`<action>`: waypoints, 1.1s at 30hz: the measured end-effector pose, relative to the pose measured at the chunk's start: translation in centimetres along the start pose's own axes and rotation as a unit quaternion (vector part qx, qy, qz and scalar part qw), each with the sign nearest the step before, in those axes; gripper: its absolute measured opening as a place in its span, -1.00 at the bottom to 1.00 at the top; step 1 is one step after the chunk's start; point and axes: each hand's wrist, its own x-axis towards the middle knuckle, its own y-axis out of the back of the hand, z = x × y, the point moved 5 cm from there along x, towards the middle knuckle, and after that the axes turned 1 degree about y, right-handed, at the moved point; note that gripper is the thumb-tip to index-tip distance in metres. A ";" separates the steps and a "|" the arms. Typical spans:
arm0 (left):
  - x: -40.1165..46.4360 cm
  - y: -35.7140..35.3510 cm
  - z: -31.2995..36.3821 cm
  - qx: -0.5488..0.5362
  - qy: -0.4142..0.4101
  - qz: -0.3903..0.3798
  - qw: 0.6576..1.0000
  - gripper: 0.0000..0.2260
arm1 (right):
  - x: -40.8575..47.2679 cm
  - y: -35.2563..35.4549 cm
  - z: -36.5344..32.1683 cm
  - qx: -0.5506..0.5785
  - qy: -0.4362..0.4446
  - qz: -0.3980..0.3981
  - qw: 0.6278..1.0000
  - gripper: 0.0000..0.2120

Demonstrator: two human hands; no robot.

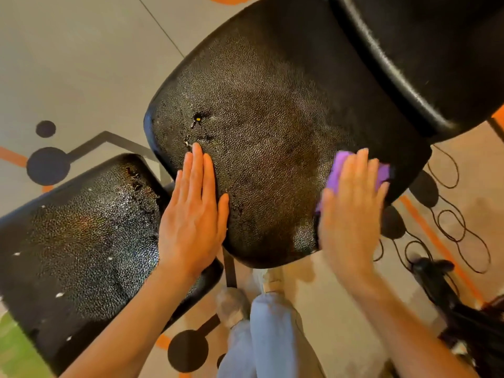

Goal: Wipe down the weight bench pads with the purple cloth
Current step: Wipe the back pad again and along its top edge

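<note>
A large black textured bench pad [272, 110] fills the middle of the view, worn and cracked near its left side. My left hand [195, 211] lies flat on the pad's left edge with fingers straight and together. My right hand [351, 211] presses flat on the purple cloth [341, 167] at the pad's right edge; the hand is blurred. The cloth shows above and to the right of the fingers and is mostly covered by the hand. A second black pad [81, 241], cracked and flecked with white, sits lower left. A third smooth black pad [425, 50] is at the upper right.
The floor [68, 64] is grey and tan with black dots and orange lines. Black cables [458, 219] loop on the floor at the right, beside a black machine part [441, 282]. My legs in light jeans [272, 336] stand below the pad, near a black support post [230, 268].
</note>
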 end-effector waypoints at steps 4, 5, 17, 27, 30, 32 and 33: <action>0.1 -0.2 -0.2 -0.021 0.007 -0.001 1.000 -0.42 | -9.5 -2.7 -9.0 0.006 0.301 -0.048 0.952 -0.44; 0.0 -0.1 -0.3 -0.030 0.007 0.002 1.000 -0.43 | -9.1 -2.7 -8.6 -0.004 0.362 -0.051 0.931 -0.44; -2.8 2.8 -7.0 -0.079 0.117 0.028 0.990 -0.45 | -6.1 -2.9 -9.3 -0.014 0.431 -0.067 0.900 -0.45; -3.5 2.5 -8.1 -0.042 0.144 0.011 0.989 -0.44 | 0.9 -1.9 -15.9 -0.015 0.460 -0.055 0.886 -0.48; -3.4 2.6 -8.1 -0.038 0.143 0.013 0.989 -0.45 | 0.1 -2.6 -15.1 -0.032 0.490 -0.055 0.870 -0.46; -3.3 2.6 -8.1 -0.035 0.142 0.013 0.989 -0.43 | -3.5 -2.7 -10.2 -0.053 0.546 -0.070 0.833 -0.41; -3.2 2.6 -8.1 -0.035 0.143 0.012 0.989 -0.43 | -5.1 -2.3 -8.0 -0.053 0.567 -0.097 0.816 -0.39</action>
